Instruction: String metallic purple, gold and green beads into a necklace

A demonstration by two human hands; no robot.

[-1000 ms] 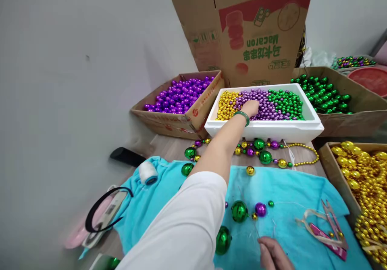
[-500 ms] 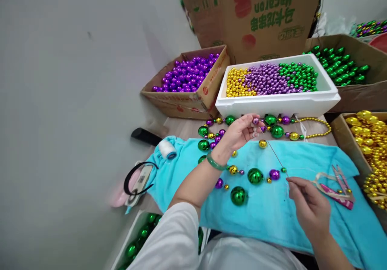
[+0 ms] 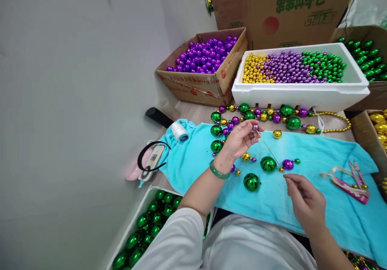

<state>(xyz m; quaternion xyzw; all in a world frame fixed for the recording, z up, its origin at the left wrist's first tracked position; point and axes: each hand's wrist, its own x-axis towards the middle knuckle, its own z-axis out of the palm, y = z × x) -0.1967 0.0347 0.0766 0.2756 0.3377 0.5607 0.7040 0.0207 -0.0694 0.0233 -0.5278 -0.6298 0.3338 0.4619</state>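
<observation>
Head view looks down on a pale wood worktop [image 3: 193, 114] set against a plain grey wall, with a turquoise towel [image 3: 272, 199] spread across its near half. Along the far edge stand a cardboard box of glossy purple balls [image 3: 205, 56], a white foam tray [image 3: 302, 94] holding small gold, purple and green beads in three patches, and behind them a tall printed carton [image 3: 284, 7]. A finished necklace [image 3: 272, 116] of round metallic beads lies just in front of the tray. Near the left edge sit a spool of white thread [image 3: 179, 131] and a black hoop [image 3: 151, 157].

The left hand [image 3: 240, 141], with a green bangle [image 3: 219, 171] at the wrist, pinches a small purple bead [image 3: 255, 127] between thumb and fingertips above the towel's middle. The bead is smooth, round and shiny. A thin needle [image 3: 269, 149] runs from it slantwise down to the right hand [image 3: 305, 203], whose thumb and forefinger are pressed together on the needle's lower end. Between the hands, large green balls [image 3: 267, 164] and a purple one [image 3: 288, 164] rest on the towel. Pink-handled snips [image 3: 353, 183] lie toward the right edge.
</observation>
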